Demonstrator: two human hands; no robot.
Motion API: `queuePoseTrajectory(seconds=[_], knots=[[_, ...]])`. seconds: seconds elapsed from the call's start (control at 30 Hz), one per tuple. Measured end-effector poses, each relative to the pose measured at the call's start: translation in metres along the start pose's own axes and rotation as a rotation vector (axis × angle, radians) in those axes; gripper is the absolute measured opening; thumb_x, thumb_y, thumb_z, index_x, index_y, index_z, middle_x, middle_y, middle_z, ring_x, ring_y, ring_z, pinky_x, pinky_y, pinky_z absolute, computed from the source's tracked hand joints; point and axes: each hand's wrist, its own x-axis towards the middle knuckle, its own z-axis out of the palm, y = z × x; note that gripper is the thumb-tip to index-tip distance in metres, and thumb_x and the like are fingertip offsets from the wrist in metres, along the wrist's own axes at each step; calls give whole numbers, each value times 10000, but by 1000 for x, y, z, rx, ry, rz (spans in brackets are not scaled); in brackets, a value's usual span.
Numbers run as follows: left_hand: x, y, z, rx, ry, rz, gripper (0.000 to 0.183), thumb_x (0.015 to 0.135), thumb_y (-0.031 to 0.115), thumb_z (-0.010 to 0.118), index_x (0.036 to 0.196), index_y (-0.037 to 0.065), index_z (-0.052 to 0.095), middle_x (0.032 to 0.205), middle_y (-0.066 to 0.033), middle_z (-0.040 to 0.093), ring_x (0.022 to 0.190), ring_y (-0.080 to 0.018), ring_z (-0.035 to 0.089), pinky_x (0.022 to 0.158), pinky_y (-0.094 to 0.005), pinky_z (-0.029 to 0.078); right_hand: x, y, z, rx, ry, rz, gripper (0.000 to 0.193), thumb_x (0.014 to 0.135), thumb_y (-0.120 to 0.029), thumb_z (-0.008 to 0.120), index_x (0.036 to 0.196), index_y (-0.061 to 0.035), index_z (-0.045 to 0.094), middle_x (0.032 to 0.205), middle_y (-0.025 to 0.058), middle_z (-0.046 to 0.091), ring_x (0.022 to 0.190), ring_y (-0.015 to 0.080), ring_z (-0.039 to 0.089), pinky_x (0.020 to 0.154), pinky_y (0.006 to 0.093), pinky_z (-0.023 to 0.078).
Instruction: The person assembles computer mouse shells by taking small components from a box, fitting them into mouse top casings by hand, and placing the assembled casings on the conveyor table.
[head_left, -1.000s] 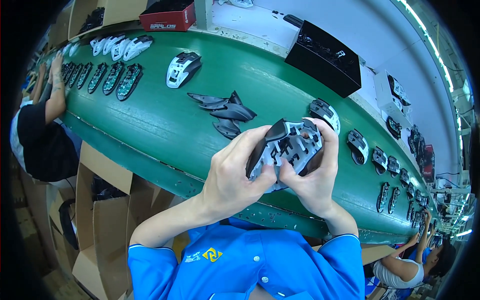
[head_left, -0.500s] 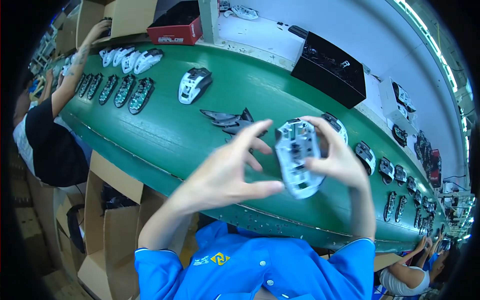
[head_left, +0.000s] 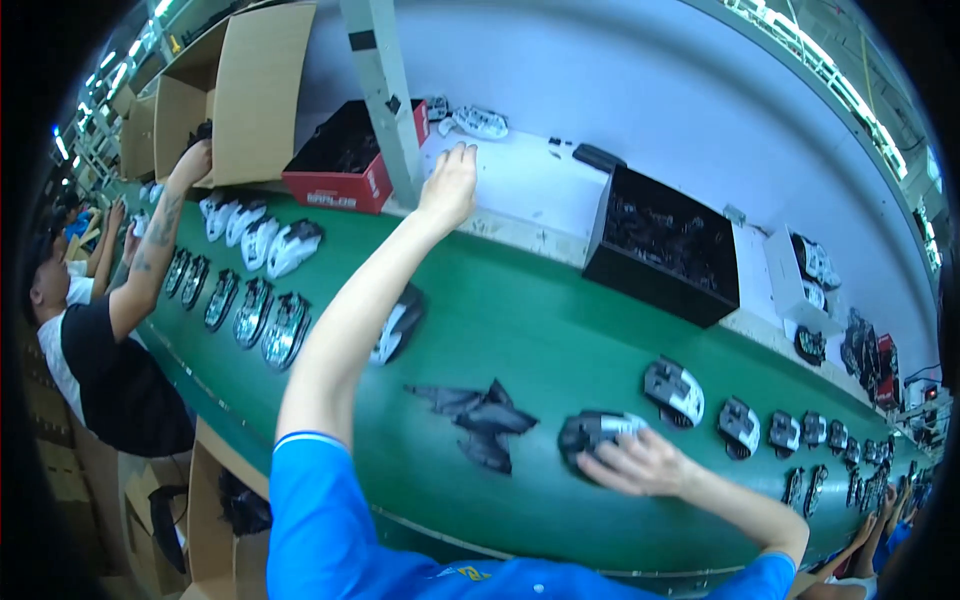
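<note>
Fingers (head_left: 608, 470) of your right hand (head_left: 645, 465) are resting on a mouse shell (head_left: 590, 430) on the counter (head_left: 560, 350); your left hand (head_left: 449, 190) is hovering before the shelf (head_left: 535, 185), both grips unclear. Black side pieces (head_left: 492, 417) are lying loose, apparently unfitted; rowed shells (head_left: 739, 428) are looking assembled.

We see a long green worktable (head_left: 530, 310) with a smooth, faintly shiny top, running across the room and bending toward the rim of the view, with a white shelf (head_left: 540, 190) along its far side. Behind the shelf we look onto a plain, pale bluish-white wall (head_left: 560, 80), with a grey upright post (head_left: 380, 90) standing in front of it. Bright strip lights (head_left: 805, 45) line the upper right, and we notice smaller lamps (head_left: 61, 145) glowing at the far upper left.
</note>
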Motion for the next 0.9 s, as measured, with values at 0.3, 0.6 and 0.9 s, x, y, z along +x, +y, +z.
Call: queuePoseTrajectory(seconds=[0.3,0.6,0.9], knots=[[112,-89,113,744,39,129,350,881,168,461,1221,123,531,1240,-32,522,1223,-200,420,878,-500,414,6,-2,-10,295,146,284,323,781,-371,646,1040,-178,671,987,28,627,932,223,574,890,424,495],[94,-48,101,350,-20,73,190,792,200,604,951,114,662,907,-39,650,965,-219,558,777,-434,426,4,10,-6,250,26,468,204,748,-156,646,946,-173,694,833,-31,622,782,145,591,831,364,500],[-73,92,-176,-1010,-619,-312,239,836,160,674,988,-20,635,894,-11,605,813,-67,541,717,-233,440,84,19,-20,870,-90,604,281,689,-63,708,960,-62,634,966,65,564,897,233,533,732,344,460]])
